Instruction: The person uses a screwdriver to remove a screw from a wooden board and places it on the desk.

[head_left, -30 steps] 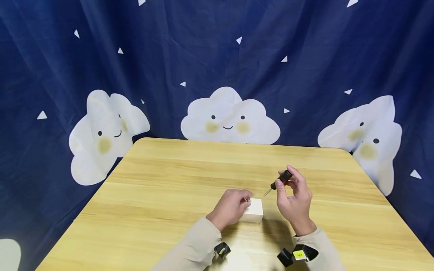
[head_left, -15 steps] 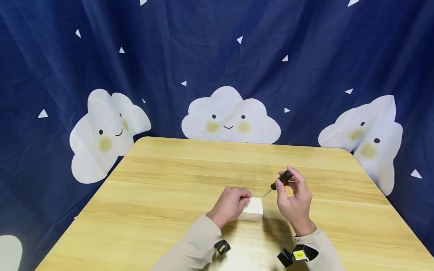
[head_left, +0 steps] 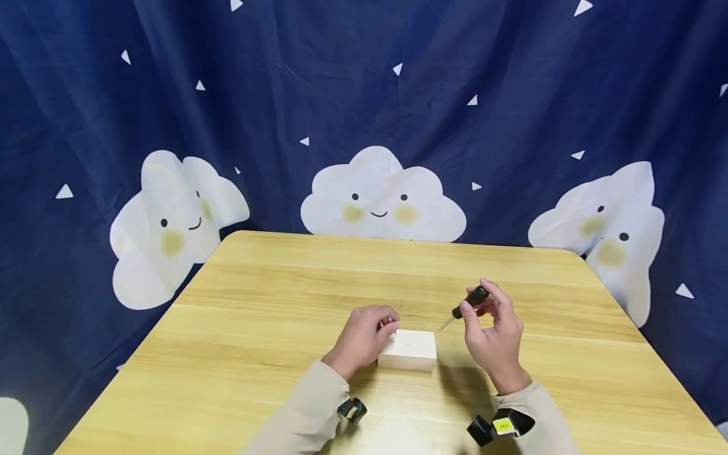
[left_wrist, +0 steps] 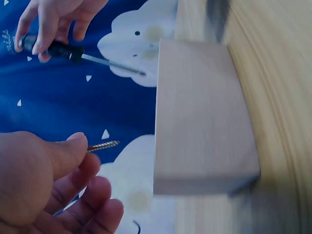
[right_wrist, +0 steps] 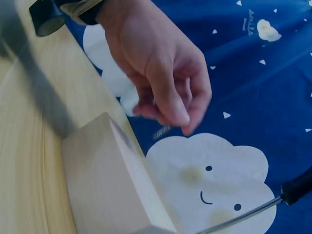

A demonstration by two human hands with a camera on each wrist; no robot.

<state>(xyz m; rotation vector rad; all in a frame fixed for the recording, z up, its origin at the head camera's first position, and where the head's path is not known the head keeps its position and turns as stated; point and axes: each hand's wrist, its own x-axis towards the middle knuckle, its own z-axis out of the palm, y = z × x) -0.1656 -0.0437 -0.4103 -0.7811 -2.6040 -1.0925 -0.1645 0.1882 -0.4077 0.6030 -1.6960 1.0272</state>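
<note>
On the table lies a pale wooden block [head_left: 409, 351], with a small dark dot on its top face. My left hand [head_left: 361, 335] is at the block's left end, pinching a screw [left_wrist: 104, 146] between thumb and finger. In the left wrist view the threaded end points toward the block, and a gap separates the two. My right hand [head_left: 496, 341] grips a screwdriver [head_left: 471, 302] by its black handle, to the right of the block. Its metal shaft slants down to the left, and the tip is in the air, apart from block and screw.
The wood-grain table [head_left: 273, 297] extends around the block on all sides. Behind it hangs a dark blue curtain [head_left: 341, 82] with white clouds. Black wrist devices are strapped over both sleeves [head_left: 309, 404].
My left hand has moved left, off the block's top, with the screw in its fingers, and more of the block shows. The right hand and screwdriver have hardly moved.
</note>
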